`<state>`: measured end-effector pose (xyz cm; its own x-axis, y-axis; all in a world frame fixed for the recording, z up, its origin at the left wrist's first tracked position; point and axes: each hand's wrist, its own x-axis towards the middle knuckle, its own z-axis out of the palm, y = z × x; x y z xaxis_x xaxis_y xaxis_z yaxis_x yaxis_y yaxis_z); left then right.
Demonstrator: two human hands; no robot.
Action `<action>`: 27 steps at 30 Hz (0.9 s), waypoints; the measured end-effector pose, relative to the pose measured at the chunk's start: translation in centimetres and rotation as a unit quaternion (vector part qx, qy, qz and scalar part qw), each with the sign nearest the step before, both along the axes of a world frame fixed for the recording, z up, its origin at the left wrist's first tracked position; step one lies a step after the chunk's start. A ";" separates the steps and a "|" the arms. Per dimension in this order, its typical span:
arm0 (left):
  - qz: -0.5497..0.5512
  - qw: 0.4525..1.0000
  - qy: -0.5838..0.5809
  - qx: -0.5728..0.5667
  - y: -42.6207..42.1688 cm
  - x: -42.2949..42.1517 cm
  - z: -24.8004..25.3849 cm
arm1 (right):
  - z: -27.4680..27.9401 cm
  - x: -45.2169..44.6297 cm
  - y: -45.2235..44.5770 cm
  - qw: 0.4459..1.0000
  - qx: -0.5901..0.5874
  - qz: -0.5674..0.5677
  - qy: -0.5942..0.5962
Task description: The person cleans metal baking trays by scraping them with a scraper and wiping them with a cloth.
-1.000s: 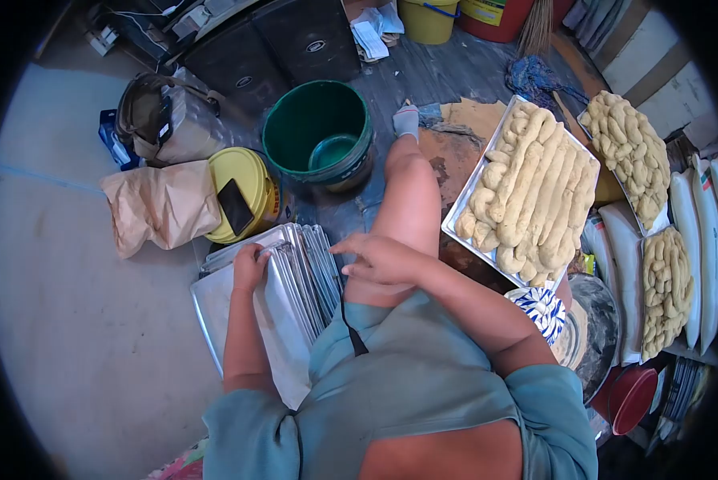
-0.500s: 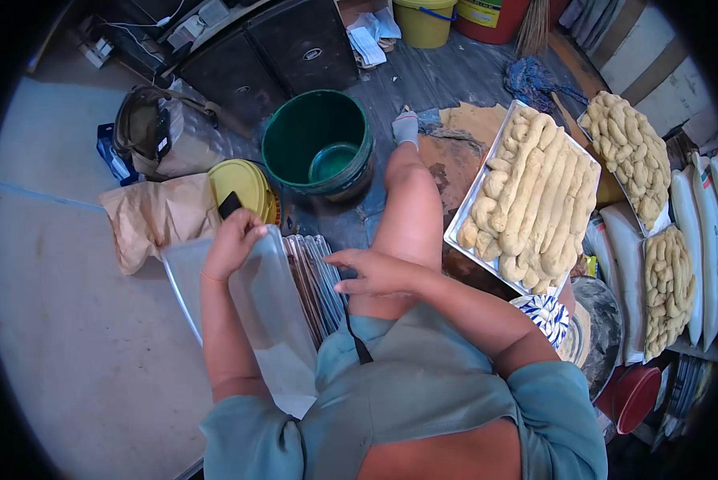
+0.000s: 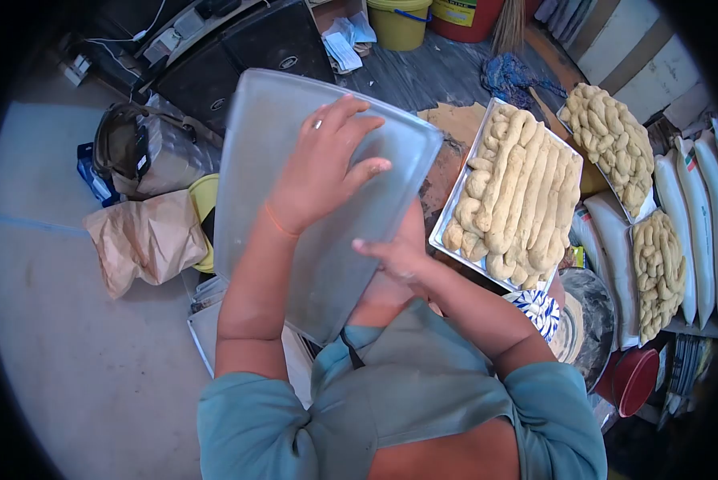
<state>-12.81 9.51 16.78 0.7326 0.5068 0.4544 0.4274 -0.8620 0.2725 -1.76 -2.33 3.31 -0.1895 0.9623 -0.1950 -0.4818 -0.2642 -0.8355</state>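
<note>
A bare metal baking tray (image 3: 255, 184) is tilted up in front of me, over my lap and leg. My left hand (image 3: 327, 156), with a ring and an orange wrist band, lies over the tray's face with its fingers apart. My right hand (image 3: 395, 256) grips the tray's right edge, thumb on the face; its other fingers are mostly hidden. More trays (image 3: 204, 308) stand at my left side, largely covered by the raised one. To my right, a tray of braided and rolled dough (image 3: 527, 192) stands close to my right arm.
Two more batches, twisted dough (image 3: 615, 144) and braided dough (image 3: 659, 276), sit farther right near white sacks (image 3: 699, 232). A red bucket (image 3: 637, 380) is below them. At left are a brown paper bag (image 3: 147, 244) and a carrier bag (image 3: 167, 148). Black cabinets (image 3: 255, 60) stand ahead.
The tray has been lifted out of the stack on my left and brought up before me. My right hand has moved to its edge. The green bucket is now hidden behind it.
</note>
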 end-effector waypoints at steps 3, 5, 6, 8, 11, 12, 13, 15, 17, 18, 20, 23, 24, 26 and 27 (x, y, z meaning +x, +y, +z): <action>0.077 0.997 0.019 -0.025 -1.2 -2.8 -1.8 | -2.2 3.3 1.3 0.989 -0.027 -0.086 0.115; 0.153 0.988 0.026 -0.024 -2.0 -5.7 -3.6 | -2.6 6.1 1.6 0.981 -0.083 -0.083 0.151; 0.199 0.979 0.033 -0.037 -2.4 -7.5 -4.3 | -1.1 7.2 1.5 0.980 -0.065 -0.079 0.169; 0.253 0.966 0.026 -0.054 -2.9 -11.8 -6.3 | -3.2 9.4 1.9 0.978 -0.076 -0.080 0.177; 0.313 0.932 -0.045 -0.175 -3.8 -18.1 -8.6 | -5.2 11.0 2.0 0.974 -0.081 -0.057 0.203; 0.328 0.913 -0.080 -0.227 -4.2 -20.1 -9.2 | -5.6 11.2 1.8 0.976 -0.086 -0.049 0.196; 0.351 0.900 -0.092 -0.242 -4.5 -22.0 -10.0 | -5.9 11.2 1.7 0.977 -0.089 -0.041 0.190; 0.393 0.872 -0.116 -0.268 -5.1 -25.0 -12.1 | -6.2 10.7 1.5 0.981 -0.076 -0.032 0.177; 0.420 0.835 -0.160 -0.318 -5.8 -25.7 -13.9 | -6.2 10.3 1.3 0.983 -0.073 -0.022 0.167; 0.429 0.821 -0.169 -0.337 -6.2 -25.1 -14.5 | -6.4 10.1 1.4 0.983 -0.080 -0.019 0.164; 0.447 0.834 -0.127 -0.298 -6.4 -24.3 -16.2 | -7.0 10.2 2.1 0.981 -0.100 -0.036 0.162; 0.411 0.799 -0.135 -0.417 -6.6 -23.3 -16.8 | -5.6 11.3 3.7 0.987 -0.109 -0.069 0.094; 0.404 0.807 -0.151 -0.403 -6.9 -22.7 -17.4 | -5.2 11.7 4.4 0.985 -0.118 -0.094 0.089; 0.387 0.822 -0.182 -0.375 -8.3 -21.0 -18.7 | -3.7 12.2 5.0 0.976 -0.145 -0.151 0.058; 0.397 0.812 -0.185 -0.387 -9.2 -20.0 -18.9 | -3.7 12.4 5.3 0.977 -0.144 -0.155 0.018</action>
